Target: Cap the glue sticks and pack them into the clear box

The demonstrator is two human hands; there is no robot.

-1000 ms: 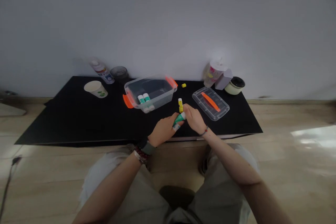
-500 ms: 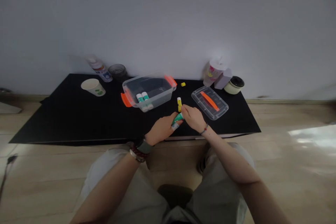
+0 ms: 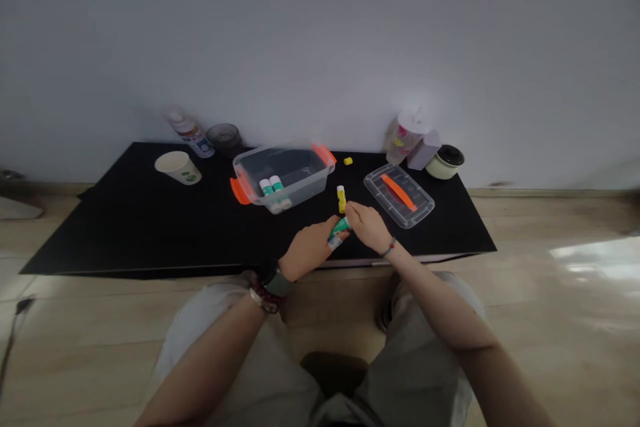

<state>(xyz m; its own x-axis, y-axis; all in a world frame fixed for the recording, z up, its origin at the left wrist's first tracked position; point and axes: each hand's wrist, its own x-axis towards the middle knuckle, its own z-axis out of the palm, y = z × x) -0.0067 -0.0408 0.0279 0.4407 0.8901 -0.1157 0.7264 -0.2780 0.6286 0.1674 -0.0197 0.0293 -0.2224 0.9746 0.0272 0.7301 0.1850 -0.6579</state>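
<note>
Near the table's (image 3: pixel 150 233) front edge, right of its middle, the green stick (image 3: pixel 339 228) is gripped by the closed left hand (image 3: pixel 307 247). Its far end is enclosed by the right hand's (image 3: pixel 369 225) pinched fingers; whether a cap is held there cannot be told. That end is apparently being worked, so a firm left grip and a straight pull or twist seem called for.

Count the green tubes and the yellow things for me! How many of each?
Green tubes: 3 (2 in the clear box, 1 between the left hand and right hand)
Yellow tube: 1
Little yellow piece: 1
Total: 5
</note>
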